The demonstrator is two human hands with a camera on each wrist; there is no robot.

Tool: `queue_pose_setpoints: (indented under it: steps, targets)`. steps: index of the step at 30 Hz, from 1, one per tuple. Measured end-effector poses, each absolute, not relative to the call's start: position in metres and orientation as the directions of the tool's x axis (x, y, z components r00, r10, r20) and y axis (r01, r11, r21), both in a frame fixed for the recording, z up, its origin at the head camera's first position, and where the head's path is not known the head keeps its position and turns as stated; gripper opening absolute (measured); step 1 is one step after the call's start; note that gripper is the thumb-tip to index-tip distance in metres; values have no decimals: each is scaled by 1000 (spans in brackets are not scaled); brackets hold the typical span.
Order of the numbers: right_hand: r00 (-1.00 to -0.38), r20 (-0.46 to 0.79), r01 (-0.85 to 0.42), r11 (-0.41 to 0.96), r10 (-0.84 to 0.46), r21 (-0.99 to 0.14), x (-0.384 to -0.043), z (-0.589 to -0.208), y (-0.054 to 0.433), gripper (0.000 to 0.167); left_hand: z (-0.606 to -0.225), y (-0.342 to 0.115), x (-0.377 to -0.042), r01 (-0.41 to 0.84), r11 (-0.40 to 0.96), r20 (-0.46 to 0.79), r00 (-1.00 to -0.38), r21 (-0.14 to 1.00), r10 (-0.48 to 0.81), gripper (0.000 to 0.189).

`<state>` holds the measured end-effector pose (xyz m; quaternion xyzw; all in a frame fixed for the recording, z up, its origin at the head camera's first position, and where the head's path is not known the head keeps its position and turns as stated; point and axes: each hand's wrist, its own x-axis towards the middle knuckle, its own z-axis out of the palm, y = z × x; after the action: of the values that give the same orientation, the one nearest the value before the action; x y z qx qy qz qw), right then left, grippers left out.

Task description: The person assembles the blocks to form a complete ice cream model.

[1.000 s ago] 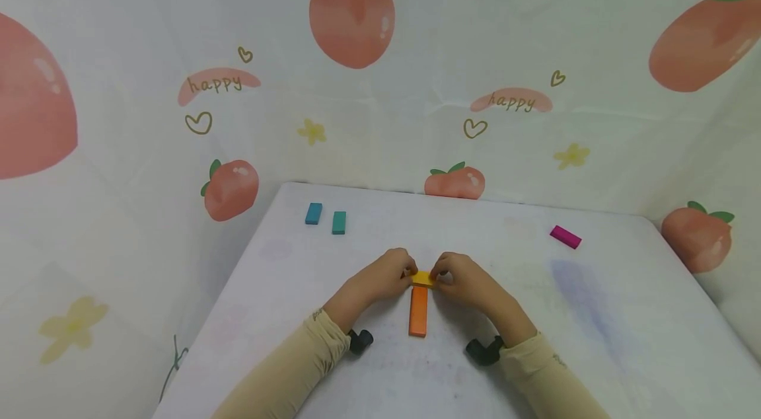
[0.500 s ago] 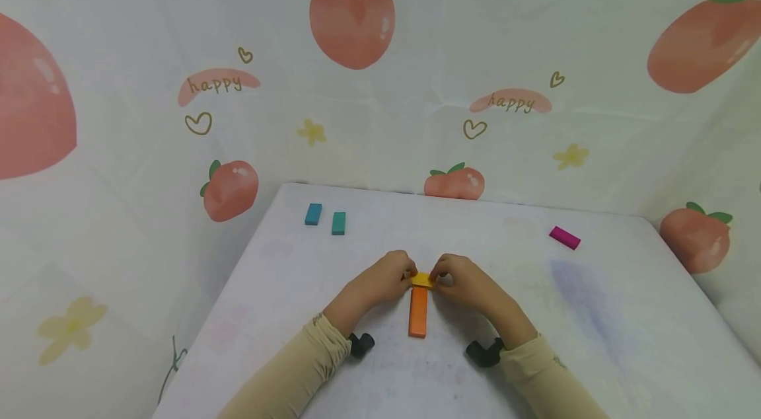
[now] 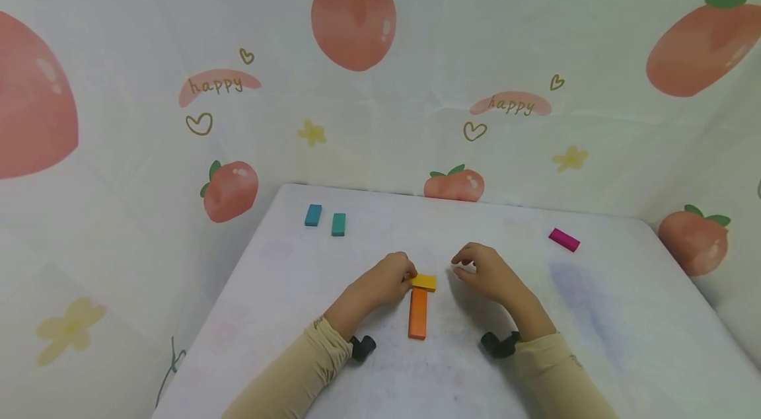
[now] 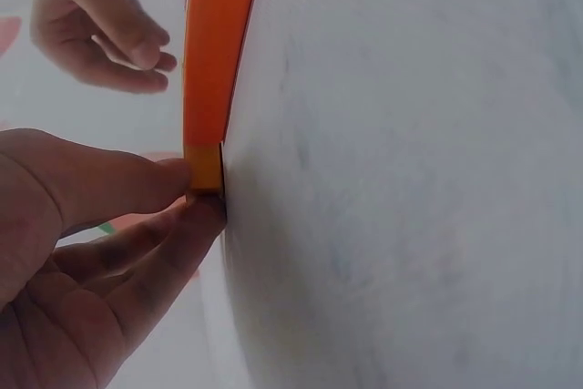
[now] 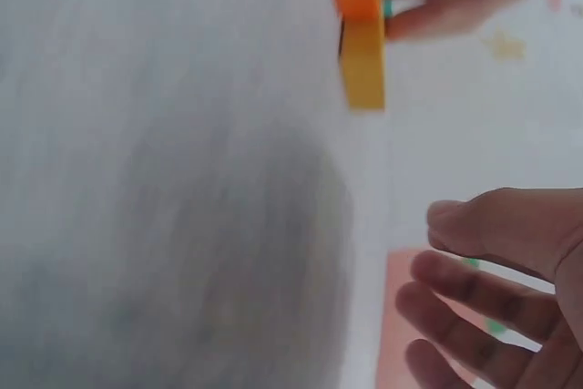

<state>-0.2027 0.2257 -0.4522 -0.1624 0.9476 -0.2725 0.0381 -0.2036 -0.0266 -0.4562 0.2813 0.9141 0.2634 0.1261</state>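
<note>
Fingers and thumb of my left hand (image 3: 383,279) are pinching the left end of a yellow block (image 3: 425,283), which is lying flat on the white tabletop (image 3: 452,379) with its right end showing bare. Taking that block as the clock's centre in the head view, my left hand is sitting at nine o'clock. My right hand (image 3: 486,271) is hovering near three o'clock, apart from the block, its thumb and loosely bent fingers parting around nothing. At six o'clock an orange block (image 3: 418,314) is running lengthwise toward me, its far end touching the yellow block's near side, the pair forming a T. Farther off, a blue block (image 3: 313,215) and a teal block (image 3: 338,225) are lying near each other at ten o'clock, while a magenta block (image 3: 564,240) is resting well away, between two and three o'clock.
</note>
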Motion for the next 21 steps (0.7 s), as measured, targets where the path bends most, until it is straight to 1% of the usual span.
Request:
queue_pose_setpoints:
  steps: [5, 12, 21]
  targets:
    - [-954, 64, -280, 796, -292, -538, -205, -458, 241, 13, -458, -26, -202, 424, 713, -99, -819, 559, 565, 23]
    - [-948, 184, -317, 779, -258, -541, -214, -459, 268, 12, -458, -26, -202, 438, 717, -89, -819, 542, 567, 23]
    - [-956, 234, -274, 815, -174, -511, -228, -458, 309, 17, -460, -25, -205, 437, 712, -85, -818, 549, 568, 23]
